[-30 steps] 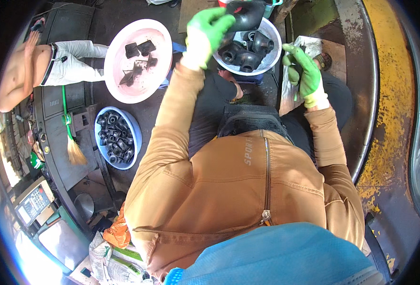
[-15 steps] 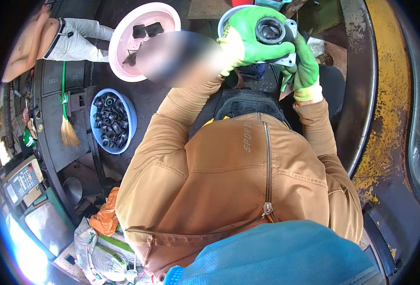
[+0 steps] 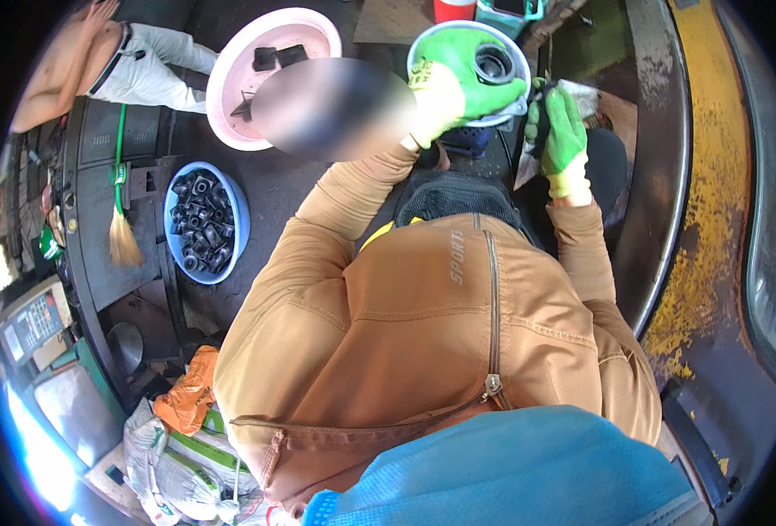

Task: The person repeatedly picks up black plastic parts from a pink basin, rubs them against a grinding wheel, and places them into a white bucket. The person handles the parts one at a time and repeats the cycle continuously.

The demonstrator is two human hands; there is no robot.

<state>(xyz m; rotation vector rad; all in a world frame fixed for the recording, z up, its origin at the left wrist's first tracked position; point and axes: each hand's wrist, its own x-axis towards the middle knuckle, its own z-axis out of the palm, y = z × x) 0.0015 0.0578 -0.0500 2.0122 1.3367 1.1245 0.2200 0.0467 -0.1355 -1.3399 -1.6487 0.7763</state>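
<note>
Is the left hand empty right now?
No, the green-gloved left hand grips a black part with a round opening.

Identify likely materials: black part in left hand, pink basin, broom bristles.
Round-mouthed black part in the left hand: probably rubber, semi-gloss; dark, smooth ring with soft highlights. Could be plastic.
Pink basin: likely plastic, smooth; even colour, broad rim.
Broom bristles: apparently straw or similar fibre, matte; tan, fine, flaring strands.
</note>
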